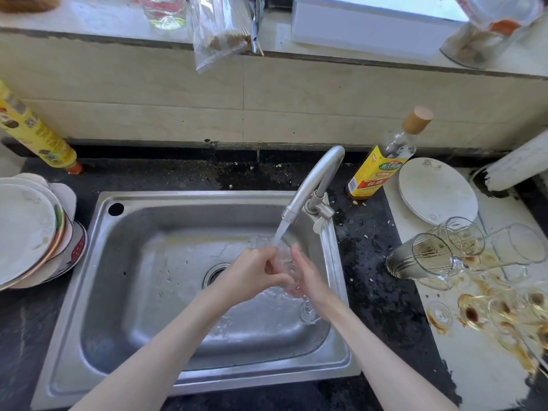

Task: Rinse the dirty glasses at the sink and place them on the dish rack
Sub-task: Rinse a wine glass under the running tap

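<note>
Your left hand (255,274) and right hand (308,280) meet over the sink (189,292), just in front of the faucet (314,185). Both hold one stemmed glass (286,268) under the running stream: the left grip curls round the bowl, and the right grip cups the bowl's far side, with the foot sticking out below that wrist. The glass is tilted, mouth toward the faucet.

To rinse it well, I'd judge you should turn the bowl slowly so water reaches the whole inside wall, rub the rim with your left thumb, and keep the foot away from the steel wall right of the drain (216,274). Wet glass slips, so hold firm at the bowl, not the stem.

Right of the faucet, on the desk, the dirty glasses (462,256) lie tipped on a stained white board (474,366), some cut off at the frame's edge. Left of the faucet a stack of plates (29,232) sits beside the sink.

No dish rack is in view, so you cannot tell where the glass goes next. The glass itself is mostly hidden by your fingers and the water's blur, so whether it is clean yet cannot be made out.
</note>
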`<action>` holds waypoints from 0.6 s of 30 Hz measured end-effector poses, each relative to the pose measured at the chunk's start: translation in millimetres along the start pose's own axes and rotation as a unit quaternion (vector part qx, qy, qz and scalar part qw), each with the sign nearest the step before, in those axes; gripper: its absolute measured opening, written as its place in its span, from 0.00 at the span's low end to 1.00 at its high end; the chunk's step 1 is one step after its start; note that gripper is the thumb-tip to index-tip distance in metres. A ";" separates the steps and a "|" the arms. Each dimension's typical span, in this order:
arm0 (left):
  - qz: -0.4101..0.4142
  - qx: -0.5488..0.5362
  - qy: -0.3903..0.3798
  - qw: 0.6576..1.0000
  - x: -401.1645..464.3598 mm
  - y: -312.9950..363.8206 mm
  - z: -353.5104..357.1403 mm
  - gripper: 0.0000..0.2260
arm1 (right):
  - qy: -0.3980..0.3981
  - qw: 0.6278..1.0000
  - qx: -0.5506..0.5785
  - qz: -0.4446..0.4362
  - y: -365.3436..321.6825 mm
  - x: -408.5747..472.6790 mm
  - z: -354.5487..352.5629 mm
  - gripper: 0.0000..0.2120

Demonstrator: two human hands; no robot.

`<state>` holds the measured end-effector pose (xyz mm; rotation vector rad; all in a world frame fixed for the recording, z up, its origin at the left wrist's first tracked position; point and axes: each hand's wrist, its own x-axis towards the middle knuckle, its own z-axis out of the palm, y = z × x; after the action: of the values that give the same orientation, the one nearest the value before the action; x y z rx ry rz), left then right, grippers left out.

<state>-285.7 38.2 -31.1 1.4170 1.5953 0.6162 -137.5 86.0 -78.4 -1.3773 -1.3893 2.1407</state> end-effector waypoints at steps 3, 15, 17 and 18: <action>0.050 0.064 -0.154 0.985 -1.3 0.7 -11.0 0.04 | -0.005 0.998 0.024 0.057 -5.7 3.2 -4.2 0.28; 0.022 -0.007 -0.016 1.000 5.9 -1.1 -7.6 0.13 | -0.016 1.000 0.018 -0.001 -6.4 6.5 -0.8 0.38; 0.046 0.006 -0.116 0.992 1.6 -2.0 -13.1 0.07 | -0.040 0.998 0.018 0.040 -13.6 4.0 -0.3 0.36; 0.047 0.005 -0.163 0.985 -0.8 -1.3 -17.2 0.04 | -0.068 0.995 0.015 0.064 -14.8 4.2 -1.9 0.37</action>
<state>-301.2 40.4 -23.7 1.5196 1.2805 0.4049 -142.3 97.4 -69.0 -1.3671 -1.3417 2.3685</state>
